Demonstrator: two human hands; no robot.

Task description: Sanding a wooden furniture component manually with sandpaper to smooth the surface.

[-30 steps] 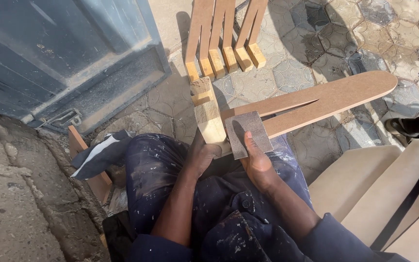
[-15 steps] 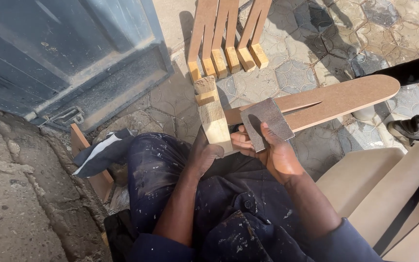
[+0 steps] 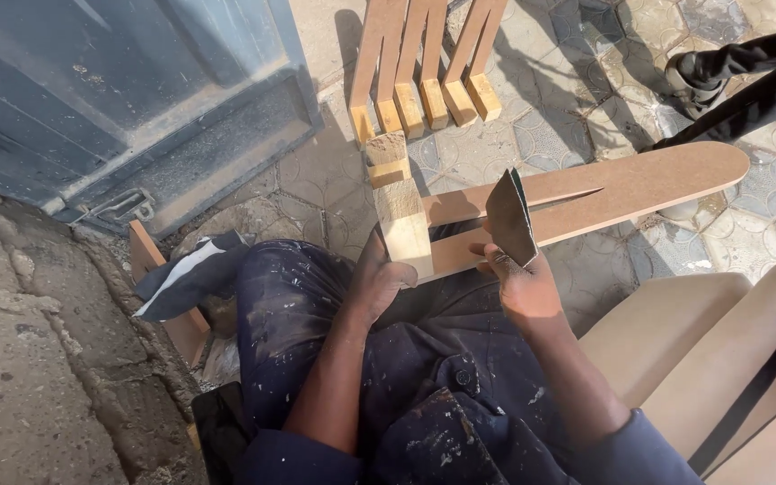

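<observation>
Wooden and brown, the long workpiece (image 3: 586, 193) is lying across our lap in the head view, its rounded end reaching out over the patterned paving (image 3: 532, 135) to our right and a narrow slot running along its middle. A pale square block (image 3: 403, 229) is fixed at its near end, pointing away from us.

We are gripping that near end with our left hand (image 3: 377, 286), fingers wrapped tight just below the block, the thumb side pressed against the wood. Our right hand (image 3: 523, 287) is lifting a grey sheet of sandpaper (image 3: 509, 217) clear of the board, pinching its lower edge between thumb and fingers (image 3: 487, 256); the sheet is standing nearly on edge, tilted, not touching the wood. The other fingers are half curled, not spread.

To sand well here, in our judgement, we should be laying the sheet flat again, keeping the strokes along the length of the board, and holding the left grip firm so that the piece is not rocking on our knees.

Around us, more slotted wooden pieces (image 3: 424, 63) are leaning upright beyond the block, a grey-blue metal door (image 3: 119, 99) is standing to our left, and another person's dark shoe (image 3: 702, 72) is showing at the upper right. Pale curved panels (image 3: 729, 359) are lying at our right side.
</observation>
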